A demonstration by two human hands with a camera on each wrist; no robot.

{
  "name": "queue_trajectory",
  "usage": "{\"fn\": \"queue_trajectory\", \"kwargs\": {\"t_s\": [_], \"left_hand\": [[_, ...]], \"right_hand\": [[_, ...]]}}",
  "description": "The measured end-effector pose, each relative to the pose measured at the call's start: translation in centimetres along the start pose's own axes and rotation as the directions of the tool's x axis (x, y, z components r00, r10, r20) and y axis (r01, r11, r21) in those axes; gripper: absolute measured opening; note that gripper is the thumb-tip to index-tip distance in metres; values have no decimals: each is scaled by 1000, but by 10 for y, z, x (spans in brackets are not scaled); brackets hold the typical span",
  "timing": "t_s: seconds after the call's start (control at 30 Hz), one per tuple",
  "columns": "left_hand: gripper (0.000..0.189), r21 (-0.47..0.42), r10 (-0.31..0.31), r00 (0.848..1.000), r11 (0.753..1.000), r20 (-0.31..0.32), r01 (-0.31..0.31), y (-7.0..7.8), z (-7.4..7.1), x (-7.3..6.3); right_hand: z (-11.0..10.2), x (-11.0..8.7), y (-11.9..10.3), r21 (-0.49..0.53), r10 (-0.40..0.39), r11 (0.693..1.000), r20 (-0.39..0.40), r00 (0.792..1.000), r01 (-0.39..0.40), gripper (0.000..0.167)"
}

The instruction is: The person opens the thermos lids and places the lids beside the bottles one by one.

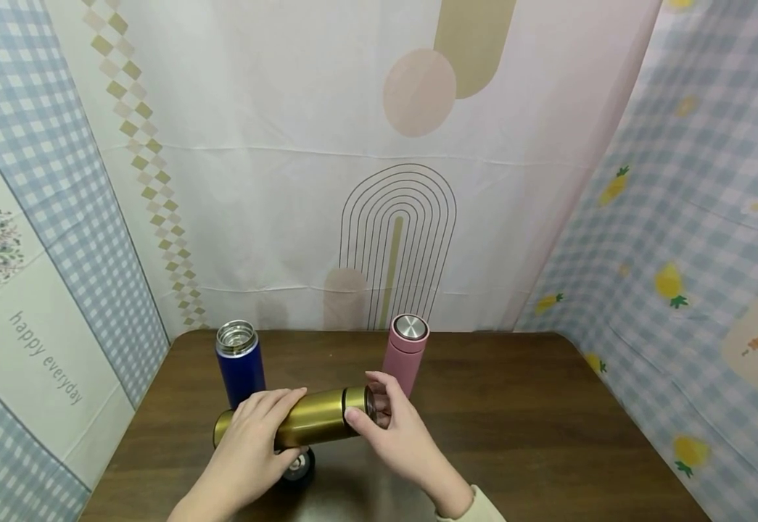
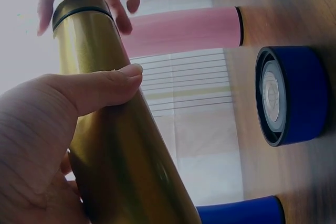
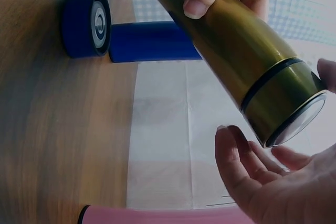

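My left hand (image 1: 248, 446) grips the body of a gold thermos bottle (image 1: 316, 418), which lies tilted almost on its side above the table. The bottle's lid (image 3: 286, 103) is on, with a dark ring at its joint. Around that lid end is my right hand (image 1: 401, 435), its fingers (image 3: 233, 158) spread and apart from the lid in the right wrist view; the thumb is close to the lid's edge. Behind the left hand stands a blue thermos bottle (image 1: 243, 373) with its mouth uncovered. A blue lid (image 2: 296, 95) rests inside-up on the table, partly hidden by the left hand in the head view.
A pink thermos bottle (image 1: 402, 362) with its lid on stands upright beyond the right hand. The brown wooden table (image 1: 516, 420) ends at a patterned cloth backdrop (image 1: 274, 217), with checked cloth at both sides.
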State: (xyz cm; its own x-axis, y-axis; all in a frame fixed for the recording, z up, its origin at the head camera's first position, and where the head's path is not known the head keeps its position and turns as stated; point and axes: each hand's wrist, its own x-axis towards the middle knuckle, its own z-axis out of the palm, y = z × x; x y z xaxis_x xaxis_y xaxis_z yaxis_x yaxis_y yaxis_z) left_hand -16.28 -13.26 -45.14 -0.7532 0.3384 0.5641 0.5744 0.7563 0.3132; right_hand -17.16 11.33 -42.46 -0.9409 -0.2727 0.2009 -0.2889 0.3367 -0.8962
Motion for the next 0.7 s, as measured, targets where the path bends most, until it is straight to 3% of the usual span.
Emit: {"fn": "queue_trajectory", "kwargs": {"t_s": [0.27,0.7], "left_hand": [[83,3,3,1000,1000,9,-3,2,-1,0],[84,4,14,1000,1000,-7,-14,2,-2,0]], "right_hand": [[-2,0,-1,-63,69,996,-31,997,-70,44],[-3,-3,2,-21,-15,1000,10,1000,16,44]]}}
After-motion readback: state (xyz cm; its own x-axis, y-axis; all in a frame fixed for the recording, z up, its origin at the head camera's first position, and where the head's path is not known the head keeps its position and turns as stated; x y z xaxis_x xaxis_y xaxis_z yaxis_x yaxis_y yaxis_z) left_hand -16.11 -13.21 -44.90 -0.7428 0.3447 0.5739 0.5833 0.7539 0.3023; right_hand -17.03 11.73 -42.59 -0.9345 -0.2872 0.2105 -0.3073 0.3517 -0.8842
